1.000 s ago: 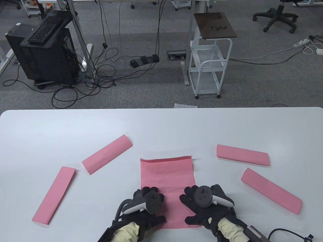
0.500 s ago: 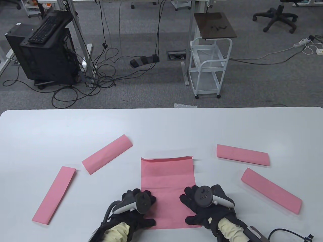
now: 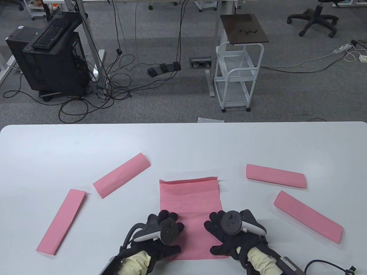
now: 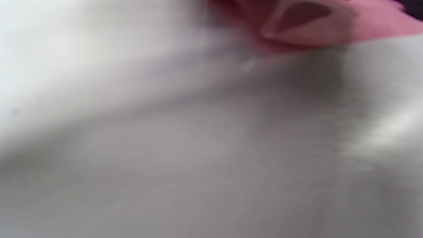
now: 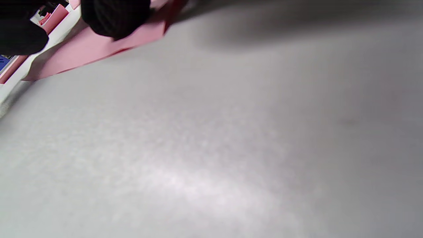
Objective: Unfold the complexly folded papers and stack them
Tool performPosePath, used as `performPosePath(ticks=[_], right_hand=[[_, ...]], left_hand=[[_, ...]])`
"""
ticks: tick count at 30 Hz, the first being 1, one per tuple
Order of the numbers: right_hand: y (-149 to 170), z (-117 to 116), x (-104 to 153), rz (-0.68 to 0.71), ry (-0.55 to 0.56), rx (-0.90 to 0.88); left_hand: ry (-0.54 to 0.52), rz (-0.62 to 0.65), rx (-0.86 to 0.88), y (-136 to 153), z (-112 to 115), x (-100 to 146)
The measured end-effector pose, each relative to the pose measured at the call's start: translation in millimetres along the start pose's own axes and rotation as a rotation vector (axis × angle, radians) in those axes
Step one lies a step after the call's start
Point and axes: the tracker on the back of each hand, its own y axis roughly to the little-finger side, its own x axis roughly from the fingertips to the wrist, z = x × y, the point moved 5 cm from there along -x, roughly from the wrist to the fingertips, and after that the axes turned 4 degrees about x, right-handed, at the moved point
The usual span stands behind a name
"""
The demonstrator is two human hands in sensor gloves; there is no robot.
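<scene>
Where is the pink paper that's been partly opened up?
In the table view the partly unfolded pink paper sheet lies at the white table's near middle, its near end under the left hand and right hand.

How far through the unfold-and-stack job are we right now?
Early. One pink sheet lies mostly opened at the table's near edge, with the left hand and right hand resting on its near end. Four folded strips remain: two left, two right. No stack yet.
</scene>
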Motion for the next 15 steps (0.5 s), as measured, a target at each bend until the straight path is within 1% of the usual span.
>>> performPosePath(ticks=[2, 4, 5, 6, 7, 9, 12, 14, 15], right_hand=[[0, 0, 0, -0.001, 0.0, 0.003], [0, 0, 0, 0.0, 0.001, 0.0], [0, 0, 0, -0.001, 0.002, 0.0], [0, 0, 0, 0.0, 0.003, 0.0], [0, 0, 0, 0.0, 0.004, 0.0], [0, 0, 0, 0.0, 0.004, 0.001], [0, 0, 0, 0.001, 0.005, 0.0], [1, 0, 0, 0.002, 0.005, -0.001], [1, 0, 0, 0.002, 0.005, -0.001]], left_hand=[[0.026, 0.013, -0.021, -10, 2, -14], [0.045, -0.007, -0.009, -5, 2, -27], [0.025, -0.017, 0.02, -1, -2, -28], [-0.028, -0.036, 0.06, 7, -8, -30], [-0.049, -0.061, 0.071, 16, -11, -31], [-0.04, -0.142, 0.126, 45, -17, -30], [-0.086, -0.235, 0.261, 83, -22, -24], [-0.111, -0.255, 0.317, 99, -23, -21], [-0.103, -0.25, 0.353, 102, -22, -21]])
